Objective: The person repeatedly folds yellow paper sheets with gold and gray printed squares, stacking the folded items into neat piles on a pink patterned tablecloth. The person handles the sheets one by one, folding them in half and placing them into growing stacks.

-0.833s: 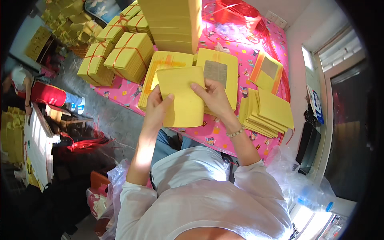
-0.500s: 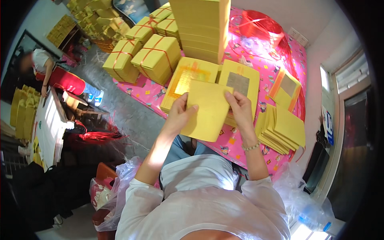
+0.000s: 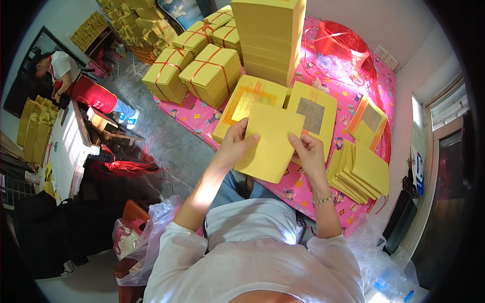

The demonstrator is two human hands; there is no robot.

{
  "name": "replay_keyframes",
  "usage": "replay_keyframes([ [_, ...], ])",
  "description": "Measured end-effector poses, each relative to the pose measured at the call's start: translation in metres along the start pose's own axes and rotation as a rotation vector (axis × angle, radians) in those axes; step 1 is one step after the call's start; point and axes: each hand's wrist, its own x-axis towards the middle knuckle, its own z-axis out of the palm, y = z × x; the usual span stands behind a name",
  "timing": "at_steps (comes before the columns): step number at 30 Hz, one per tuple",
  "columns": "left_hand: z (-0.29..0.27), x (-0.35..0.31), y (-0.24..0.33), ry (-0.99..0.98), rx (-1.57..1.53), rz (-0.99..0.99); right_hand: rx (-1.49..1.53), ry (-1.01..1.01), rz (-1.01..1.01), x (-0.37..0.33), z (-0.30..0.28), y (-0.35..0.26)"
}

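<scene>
Step, apparently: yellow paper piece (image 3: 273,149) being handled | Hands: left hand (image 3: 235,145) pinching its left edge, right hand (image 3: 310,153) its right | Place: above near edge of pink tabletop (image 3: 196,115), left of loose pile (image 3: 361,171) | Next calls for: even grip

The yellow paper sheet (image 3: 273,156) looks matt and fairly smooth, as do the tied paper bundles (image 3: 214,83). Red plastic ribbon (image 3: 343,44) gleams glossily; the clear plastic bag (image 3: 162,219) is thin, crinkled and shiny. The white cloth shirt (image 3: 262,262) looks matt.
</scene>
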Motion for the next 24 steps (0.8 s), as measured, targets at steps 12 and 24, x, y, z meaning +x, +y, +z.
replay_keyframes([
  [12, -0.011, 0.006, 0.011, 0.114, 0.028, 0.040, 0.064, -0.155, 0.075, -0.004, 0.013, 0.000],
  [24, -0.029, 0.009, 0.006, 0.153, 0.011, 0.092, 0.014, -0.192, 0.097, -0.010, 0.030, 0.025],
])
